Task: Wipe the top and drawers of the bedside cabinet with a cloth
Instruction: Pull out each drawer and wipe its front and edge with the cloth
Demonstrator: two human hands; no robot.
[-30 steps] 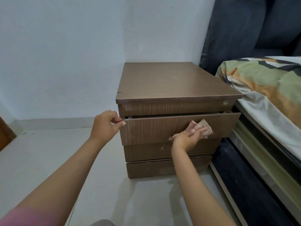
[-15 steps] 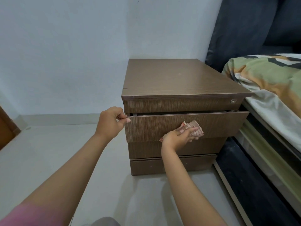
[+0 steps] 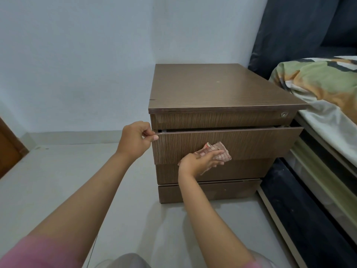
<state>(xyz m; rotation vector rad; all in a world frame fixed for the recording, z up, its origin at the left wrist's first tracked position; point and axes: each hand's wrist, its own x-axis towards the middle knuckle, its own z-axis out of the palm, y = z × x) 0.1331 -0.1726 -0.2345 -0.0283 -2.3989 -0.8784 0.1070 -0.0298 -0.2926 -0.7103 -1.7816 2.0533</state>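
**Asker:** What is in front of the person?

**Describer:** A brown wooden bedside cabinet [image 3: 222,88] stands in a room corner, straight ahead of the person and slightly to their right, with a bed [image 3: 324,97] just beside it on the right. Its flat top carries nothing. Below the top are stacked drawer fronts, and the second drawer [image 3: 251,144] is pulled out a little way.

**Asker:** Where are the hands?

**Describer:** The left hand [image 3: 135,140] has its fingers curled, pinching the upper left corner of that open drawer front. The right hand [image 3: 201,161] lies with its fingers fairly straight, pressing a folded red-and-white checked cloth [image 3: 222,154] flat against the drawer front, a little left of its middle and near the lower edge.

**Asker:** Which way does the surface run from the cloth?

**Describer:** The drawer front's long axis runs left to right. More unwiped-looking length lies to the right of the cloth, toward the bed, than to the left. The right hand is the nearer one to that stretch, so a sideways sweep to the right would probably be its job, while the left hand steadies the drawer. The drawers beneath sit directly below the cloth.
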